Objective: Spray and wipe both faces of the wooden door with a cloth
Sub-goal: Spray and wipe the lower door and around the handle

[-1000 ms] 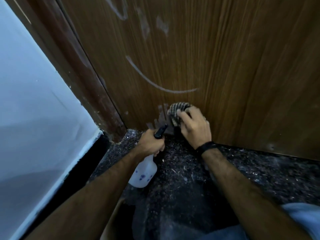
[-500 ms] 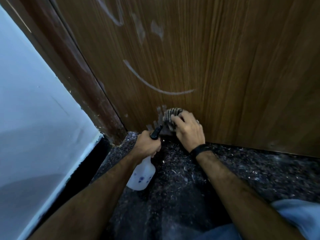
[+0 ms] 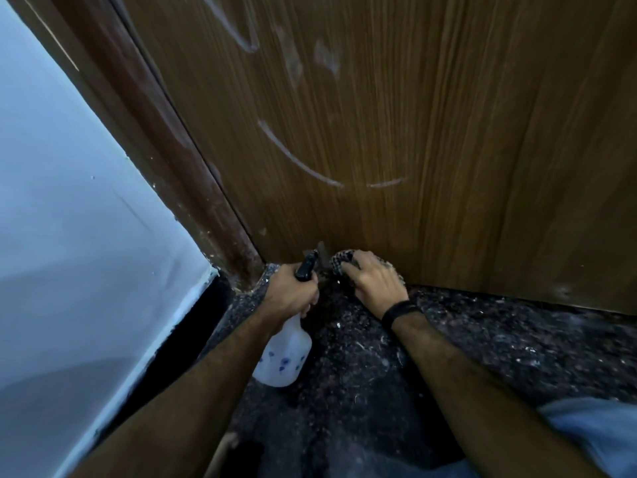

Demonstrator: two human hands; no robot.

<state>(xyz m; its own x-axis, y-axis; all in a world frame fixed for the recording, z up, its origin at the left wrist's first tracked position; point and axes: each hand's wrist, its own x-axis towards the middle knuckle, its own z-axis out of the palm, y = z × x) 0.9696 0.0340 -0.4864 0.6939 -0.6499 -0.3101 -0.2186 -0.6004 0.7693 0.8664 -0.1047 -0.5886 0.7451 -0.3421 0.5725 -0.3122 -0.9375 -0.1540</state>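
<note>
The brown wooden door (image 3: 431, 132) fills the upper view, with pale curved streaks on its face. My right hand (image 3: 374, 282) presses a dark-and-light checked cloth (image 3: 339, 263) against the door's bottom edge, just above the floor. My left hand (image 3: 291, 293) grips a translucent white spray bottle (image 3: 284, 357) by its neck. The bottle's black nozzle (image 3: 306, 267) points at the door, close to the cloth's left side. A black band sits on my right wrist.
A dark reddish door frame (image 3: 165, 143) runs down the left, beside a pale blue wall (image 3: 69, 236) with a black skirting. The speckled dark stone floor (image 3: 482, 339) lies below. A light blue trouser leg (image 3: 593, 432) shows at bottom right.
My right hand and the cloth have slid down the door to its bottom edge by the floor. A gap has appeared in the lower pale streak. The left hand stays by the cloth.
</note>
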